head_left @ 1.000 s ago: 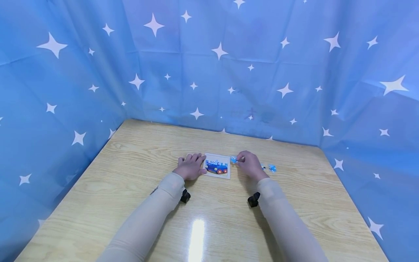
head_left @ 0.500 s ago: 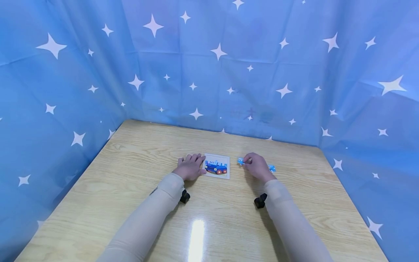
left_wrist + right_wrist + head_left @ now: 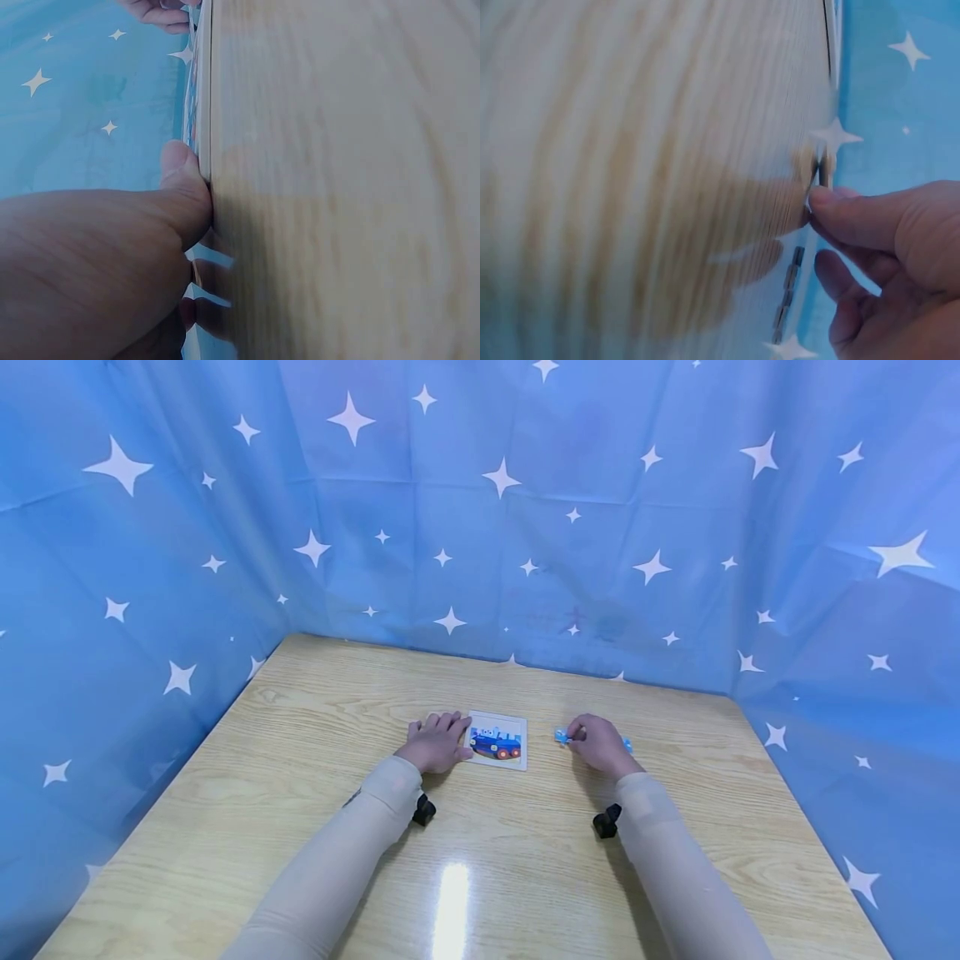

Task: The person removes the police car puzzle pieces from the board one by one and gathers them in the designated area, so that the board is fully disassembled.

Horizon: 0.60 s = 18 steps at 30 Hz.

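Note:
A square picture puzzle in a pale frame (image 3: pixel 497 765), showing a blue cartoon vehicle with red wheels, lies on the wooden table. At its left side rests my left hand (image 3: pixel 435 746), fingers spread, with the thumb (image 3: pixel 184 176) against the frame's edge in the left wrist view. Right of the frame, my right hand (image 3: pixel 598 746) pinches a small light-blue puzzle piece (image 3: pixel 561 736) between thumb and fingers. The right wrist view has this puzzle piece (image 3: pixel 824 169) edge-on, low over the table. Another blue piece (image 3: pixel 627 744) pokes out behind the right hand.
The light wooden table (image 3: pixel 337 685) reaches back to a blue curtain (image 3: pixel 480 527) with white stars, which also hangs at both sides. In the right wrist view, several thin dark edges (image 3: pixel 788 285) stand in a row below the hand. Light glares on the near tabletop.
My right hand has drawn the pinched puzzle piece rightward, away from the frame, and now covers most of the loose piece at the right. My left hand stays in place.

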Each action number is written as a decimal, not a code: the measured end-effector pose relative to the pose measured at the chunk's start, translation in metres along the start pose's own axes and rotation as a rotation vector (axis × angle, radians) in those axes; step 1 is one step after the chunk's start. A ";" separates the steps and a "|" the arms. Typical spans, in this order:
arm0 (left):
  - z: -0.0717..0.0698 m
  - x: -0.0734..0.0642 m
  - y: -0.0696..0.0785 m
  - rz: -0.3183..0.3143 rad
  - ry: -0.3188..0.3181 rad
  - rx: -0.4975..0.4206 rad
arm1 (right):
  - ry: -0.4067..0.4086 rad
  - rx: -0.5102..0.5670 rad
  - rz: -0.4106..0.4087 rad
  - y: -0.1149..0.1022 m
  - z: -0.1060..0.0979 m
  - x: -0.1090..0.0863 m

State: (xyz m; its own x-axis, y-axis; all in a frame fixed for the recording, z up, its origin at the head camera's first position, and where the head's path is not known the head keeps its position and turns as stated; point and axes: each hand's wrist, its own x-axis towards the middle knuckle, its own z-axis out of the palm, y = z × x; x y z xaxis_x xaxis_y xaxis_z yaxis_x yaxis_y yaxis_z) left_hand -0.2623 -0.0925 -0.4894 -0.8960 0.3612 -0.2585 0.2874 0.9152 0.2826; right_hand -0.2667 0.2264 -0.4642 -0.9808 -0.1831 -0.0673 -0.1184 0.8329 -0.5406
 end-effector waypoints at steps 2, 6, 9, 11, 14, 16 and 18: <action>0.000 0.000 0.000 0.000 0.000 -0.003 | 0.005 -0.016 -0.010 0.001 -0.001 0.000; 0.000 0.001 0.000 -0.002 -0.001 0.000 | 0.015 -0.059 -0.011 0.001 -0.002 -0.001; 0.000 0.002 -0.001 -0.005 -0.003 0.001 | 0.009 -0.064 0.006 0.000 -0.004 -0.003; 0.000 0.002 -0.001 -0.004 0.000 0.001 | 0.000 -0.058 0.012 0.000 -0.005 -0.003; 0.001 0.002 -0.002 -0.001 0.003 0.005 | -0.008 -0.058 0.002 0.000 -0.005 -0.004; 0.001 0.002 -0.002 0.004 0.007 0.010 | -0.009 -0.061 -0.004 0.001 -0.006 -0.004; 0.002 0.002 -0.002 0.006 0.005 0.014 | -0.011 -0.063 -0.009 0.002 -0.006 -0.005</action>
State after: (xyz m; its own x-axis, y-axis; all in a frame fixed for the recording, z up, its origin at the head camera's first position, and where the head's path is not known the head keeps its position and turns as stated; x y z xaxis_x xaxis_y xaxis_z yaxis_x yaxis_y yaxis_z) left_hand -0.2641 -0.0931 -0.4921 -0.8959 0.3658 -0.2521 0.2975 0.9154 0.2712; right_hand -0.2632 0.2318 -0.4599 -0.9779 -0.1963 -0.0715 -0.1374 0.8622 -0.4876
